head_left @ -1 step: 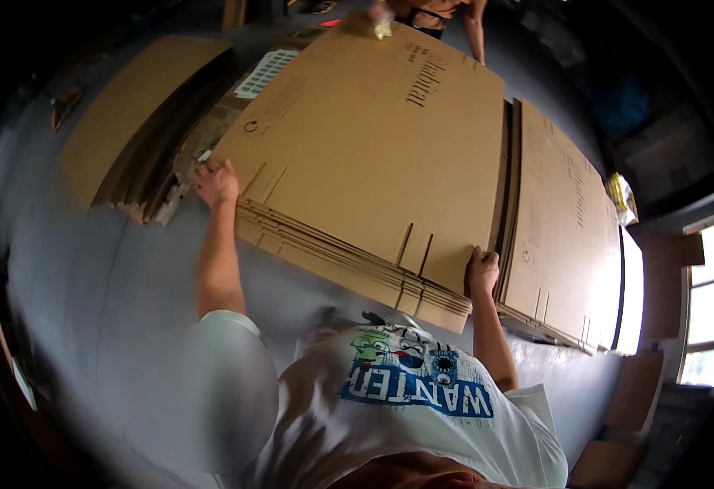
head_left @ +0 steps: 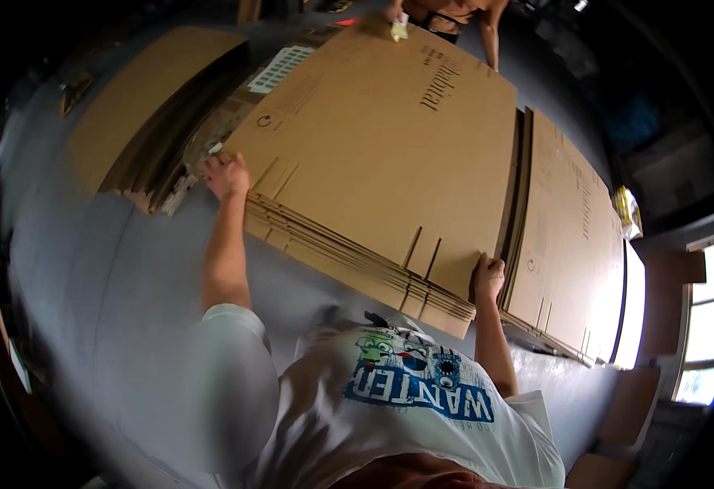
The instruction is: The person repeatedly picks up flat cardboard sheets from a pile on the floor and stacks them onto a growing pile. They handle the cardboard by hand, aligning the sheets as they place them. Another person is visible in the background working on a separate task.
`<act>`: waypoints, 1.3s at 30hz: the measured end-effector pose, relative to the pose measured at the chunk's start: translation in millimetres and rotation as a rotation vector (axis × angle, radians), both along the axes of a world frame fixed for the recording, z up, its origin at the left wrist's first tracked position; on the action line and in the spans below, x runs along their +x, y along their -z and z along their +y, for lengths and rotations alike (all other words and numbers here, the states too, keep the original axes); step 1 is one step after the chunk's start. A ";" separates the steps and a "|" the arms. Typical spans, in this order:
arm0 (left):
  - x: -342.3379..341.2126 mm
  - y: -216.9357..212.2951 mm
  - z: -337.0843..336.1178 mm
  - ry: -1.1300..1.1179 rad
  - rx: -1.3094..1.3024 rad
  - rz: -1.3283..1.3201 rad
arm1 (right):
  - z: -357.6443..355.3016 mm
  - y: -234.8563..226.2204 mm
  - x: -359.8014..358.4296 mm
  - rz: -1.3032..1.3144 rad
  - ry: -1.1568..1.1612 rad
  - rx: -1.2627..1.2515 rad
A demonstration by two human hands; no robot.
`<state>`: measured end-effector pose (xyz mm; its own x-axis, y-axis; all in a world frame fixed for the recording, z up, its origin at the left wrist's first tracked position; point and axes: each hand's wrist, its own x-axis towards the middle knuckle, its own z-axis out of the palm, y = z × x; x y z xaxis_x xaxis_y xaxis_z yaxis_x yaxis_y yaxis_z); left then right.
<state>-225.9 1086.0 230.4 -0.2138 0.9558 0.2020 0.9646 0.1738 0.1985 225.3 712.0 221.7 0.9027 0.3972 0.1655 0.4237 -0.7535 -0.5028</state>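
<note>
Touching cardboard stack [head_left: 381, 155] near both front corners

Head view: stack sits mid-frame, between left pile [head_left: 157, 85] and right pile [head_left: 565, 236]. Narrow gap along its right edge; open grey floor [head_left: 153, 277] at near left. Left hand [head_left: 227, 175] reaches out to the left corner, fingers slightly spread. Right hand [head_left: 488, 279] at right edge, fingers curled; can't tell if pinching. Flat brown sheets, slotted, near edges stepped.

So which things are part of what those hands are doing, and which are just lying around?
Part of it:
middle cardboard stack
left hand, at its left edge
right hand, at its near right corner

Probably just lying around:
left cardboard stack
right cardboard stack
pale patterned sheet
</note>
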 end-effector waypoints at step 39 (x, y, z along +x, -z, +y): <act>-26.0 -38.9 19.7 0.332 -0.686 0.103 | 5.0 -11.7 -7.8 0.035 -0.001 0.006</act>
